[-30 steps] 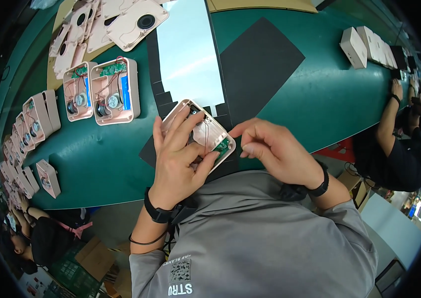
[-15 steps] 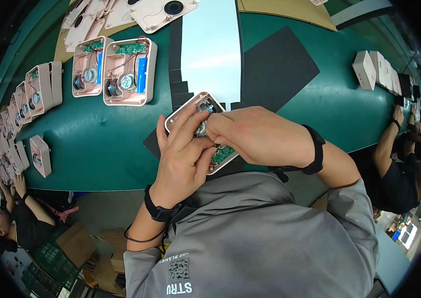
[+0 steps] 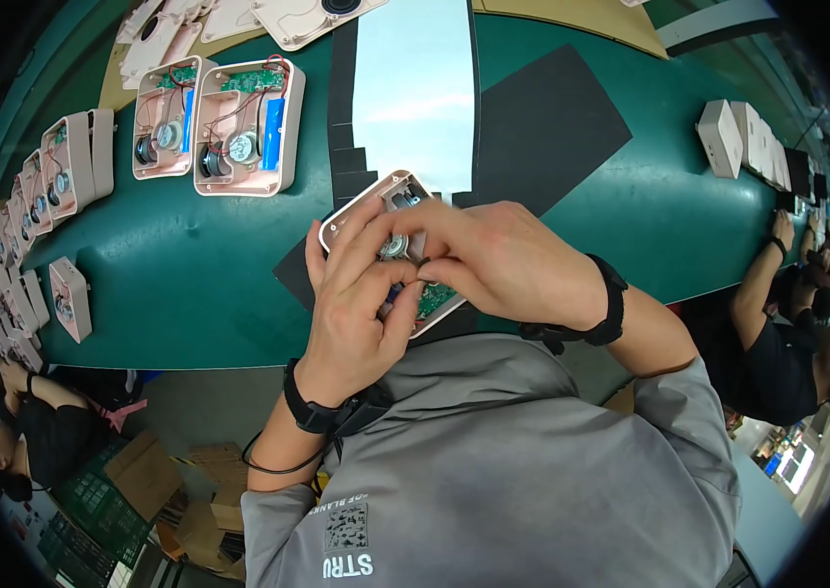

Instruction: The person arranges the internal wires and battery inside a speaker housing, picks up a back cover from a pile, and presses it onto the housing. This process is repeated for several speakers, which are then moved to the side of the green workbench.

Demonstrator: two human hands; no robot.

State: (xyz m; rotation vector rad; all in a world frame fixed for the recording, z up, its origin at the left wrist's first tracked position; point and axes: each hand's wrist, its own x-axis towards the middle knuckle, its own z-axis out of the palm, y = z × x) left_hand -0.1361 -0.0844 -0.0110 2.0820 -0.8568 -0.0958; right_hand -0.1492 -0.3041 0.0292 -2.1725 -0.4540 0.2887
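A pale pink plastic housing lies tilted at the near edge of the bench, in front of me. Inside it show a green circuit board and a round metal part; the rest is covered by my hands. My left hand grips the housing, its fingers curled over the left side and its thumb reaching inside. From the right, my right hand reaches over the housing. Its thumb and forefinger are pinched together close to my left fingertips, on something too small to make out.
Two open housings with blue cells and wiring stand beyond on the left. More housings line the far left. Pale cover panels, a white sheet and black sheets lie ahead. White boxes and other people are at right.
My right hand has opened its grip somewhat, its fingers now stretching over the housing while thumb and forefinger stay pinched. The whole view has shifted slightly.
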